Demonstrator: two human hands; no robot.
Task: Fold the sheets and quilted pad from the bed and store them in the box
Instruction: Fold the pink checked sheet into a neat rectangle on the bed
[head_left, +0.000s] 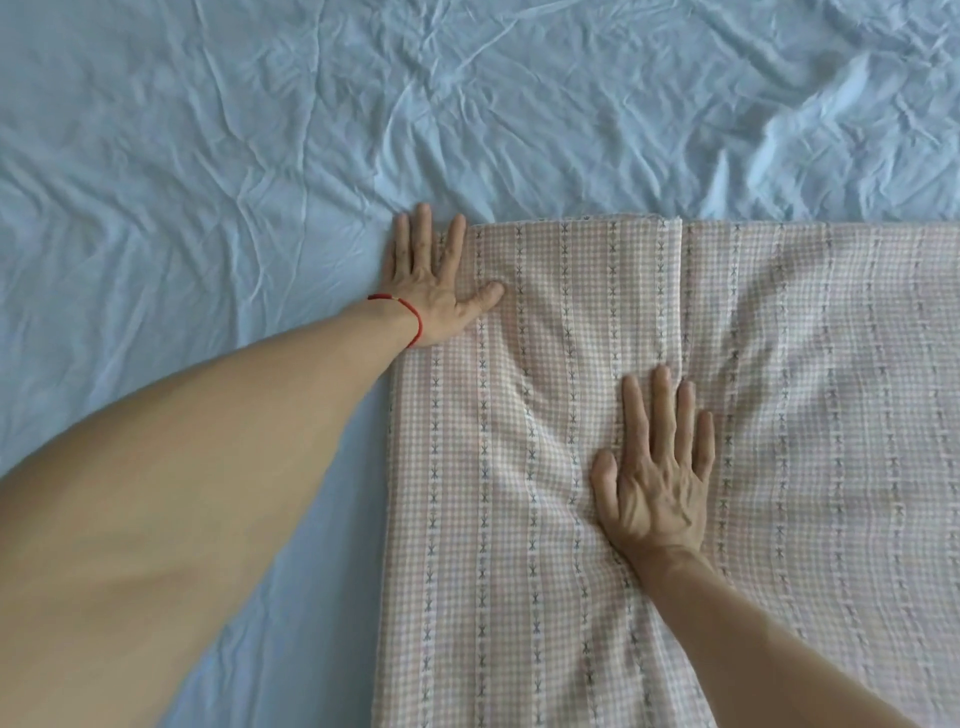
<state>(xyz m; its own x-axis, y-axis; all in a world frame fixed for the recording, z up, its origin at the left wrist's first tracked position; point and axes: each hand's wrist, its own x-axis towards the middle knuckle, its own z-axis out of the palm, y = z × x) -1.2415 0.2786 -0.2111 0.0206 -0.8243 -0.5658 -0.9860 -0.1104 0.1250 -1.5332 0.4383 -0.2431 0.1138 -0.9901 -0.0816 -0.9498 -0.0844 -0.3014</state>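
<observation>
A pink-and-white checked sheet (779, 415) with stitched stripes lies folded on the bed, filling the right and lower part of the view. Its far edge and left edge are straight folds. My left hand (431, 280), with a red string at the wrist, presses flat on the sheet's far left corner, fingers straight. Nearer the middle of the sheet my right hand (660, 467) presses flat too, fingers spread, and creases fan out around it. Neither hand holds anything. No box shows in the view.
A wrinkled light blue sheet (208, 156) covers the bed under and around the checked one, across the whole top and left of the view. My left forearm crosses the lower left.
</observation>
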